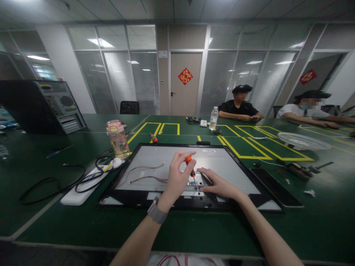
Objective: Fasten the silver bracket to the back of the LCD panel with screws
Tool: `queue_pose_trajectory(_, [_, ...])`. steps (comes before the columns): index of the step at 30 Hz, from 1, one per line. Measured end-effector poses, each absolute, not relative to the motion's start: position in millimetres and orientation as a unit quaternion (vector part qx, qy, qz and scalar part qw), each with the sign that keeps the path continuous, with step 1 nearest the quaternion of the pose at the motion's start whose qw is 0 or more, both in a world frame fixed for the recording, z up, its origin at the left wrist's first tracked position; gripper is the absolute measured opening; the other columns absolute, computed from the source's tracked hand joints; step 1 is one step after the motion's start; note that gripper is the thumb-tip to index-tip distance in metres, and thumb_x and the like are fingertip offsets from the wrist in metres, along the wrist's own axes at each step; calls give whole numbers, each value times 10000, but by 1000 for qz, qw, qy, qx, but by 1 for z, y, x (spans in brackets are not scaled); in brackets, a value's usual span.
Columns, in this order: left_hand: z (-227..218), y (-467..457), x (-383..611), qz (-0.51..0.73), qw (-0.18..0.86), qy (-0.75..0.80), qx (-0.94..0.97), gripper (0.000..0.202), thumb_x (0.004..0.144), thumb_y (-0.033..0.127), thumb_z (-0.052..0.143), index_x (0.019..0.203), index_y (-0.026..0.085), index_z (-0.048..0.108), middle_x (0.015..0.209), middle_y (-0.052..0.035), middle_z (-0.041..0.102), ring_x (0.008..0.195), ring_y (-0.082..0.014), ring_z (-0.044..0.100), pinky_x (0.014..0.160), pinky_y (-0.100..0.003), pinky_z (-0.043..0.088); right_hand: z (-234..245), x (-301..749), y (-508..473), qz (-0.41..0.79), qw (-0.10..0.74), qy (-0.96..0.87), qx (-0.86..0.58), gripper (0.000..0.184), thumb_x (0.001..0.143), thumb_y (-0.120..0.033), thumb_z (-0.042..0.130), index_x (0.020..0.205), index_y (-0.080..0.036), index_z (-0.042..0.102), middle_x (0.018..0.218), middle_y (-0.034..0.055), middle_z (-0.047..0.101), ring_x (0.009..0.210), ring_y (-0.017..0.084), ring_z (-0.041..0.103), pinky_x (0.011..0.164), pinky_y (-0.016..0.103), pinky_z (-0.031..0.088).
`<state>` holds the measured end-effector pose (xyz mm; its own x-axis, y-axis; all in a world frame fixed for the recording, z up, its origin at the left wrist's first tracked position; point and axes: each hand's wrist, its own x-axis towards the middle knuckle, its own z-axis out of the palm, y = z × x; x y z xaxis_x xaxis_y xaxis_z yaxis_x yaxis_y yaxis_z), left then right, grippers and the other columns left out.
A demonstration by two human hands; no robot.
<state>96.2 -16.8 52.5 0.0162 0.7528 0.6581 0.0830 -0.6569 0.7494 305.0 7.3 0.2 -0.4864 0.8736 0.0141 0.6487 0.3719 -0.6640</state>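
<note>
My left hand [180,173], with a watch on its wrist, is closed around the orange and black handle of a screwdriver [189,162]. The screwdriver points down, its shaft reaching a metal bracket [200,181] on the back of a flat display panel [155,155]. My right hand [217,183] lies beside the bracket, fingers stretched out and touching the panel near the screwdriver's tip. Whether it pinches anything small there is hidden. Thin wires [146,178] run across the panel to the left of my left hand.
Left of the panel are a white power strip [80,190], black cables, a pink-lidded bottle [118,138] and a computer case [44,107]. On the right lie a dark phone-like slab [274,186] and a white round fan-like disc [302,141]. Two people sit across the table.
</note>
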Motion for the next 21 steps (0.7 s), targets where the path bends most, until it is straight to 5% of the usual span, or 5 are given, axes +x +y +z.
queue_pose_trajectory(7, [52, -17, 96, 623, 294, 321, 650, 296, 956, 239, 452, 1182, 194, 638, 957, -56, 641, 874, -166, 597, 821, -290, 466, -1, 305, 8, 304, 189, -809, -467, 798, 767, -554, 666, 1429, -193, 404, 1521, 124, 369, 1442, 317, 231, 1186, 488, 177])
queue_pose_trajectory(13, [52, -17, 97, 624, 241, 321, 670, 211, 889, 254, 583, 1062, 226, 703, 904, -28, 569, 858, -161, 575, 834, -293, 466, 0, 304, 6, 302, 190, -807, -470, 782, 771, -530, 667, 1429, -200, 403, 1526, 117, 365, 1431, 314, 261, 1180, 489, 199])
queue_pose_trajectory(18, [51, -18, 97, 616, 304, 301, 662, 293, 964, 222, 429, 1166, 189, 639, 981, -62, 628, 921, -170, 603, 845, -300, 466, 5, 303, 4, 302, 183, -807, -473, 768, 773, -517, 659, 1430, -214, 402, 1531, 107, 358, 1438, 307, 246, 1184, 490, 186])
queue_pose_trajectory(21, [51, -18, 97, 621, 290, 304, 661, 246, 934, 239, 499, 1107, 202, 671, 963, -50, 605, 895, -163, 598, 824, -286, 475, 6, 302, 4, 303, 183, -806, -473, 776, 775, -505, 655, 1432, -184, 396, 1532, 122, 353, 1436, 303, 251, 1186, 476, 184])
